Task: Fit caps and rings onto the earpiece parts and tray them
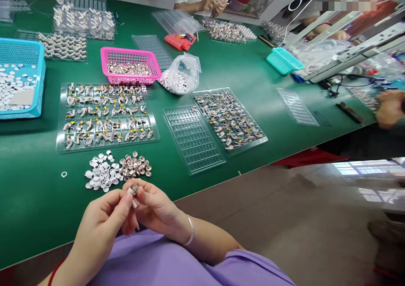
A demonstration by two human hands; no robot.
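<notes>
Close in front of my body, both hands meet around a small white earbud shell with a round open head and a short stem. My left hand pinches it between thumb and fingers. From the other side, my right hand also has its thumb and fingers closed on it. Just beyond my fingers lie a pile of white round caps and a pile of brownish cup-shaped covers. Behind them is a clear tray with rows of earbud pieces bearing yellow tabs.
A pink basket of covers stands beside a plastic bag of white pieces. At left is a blue basket. A bare clear tray adjoins a filled tray. Across the green table a co-worker's hands work.
</notes>
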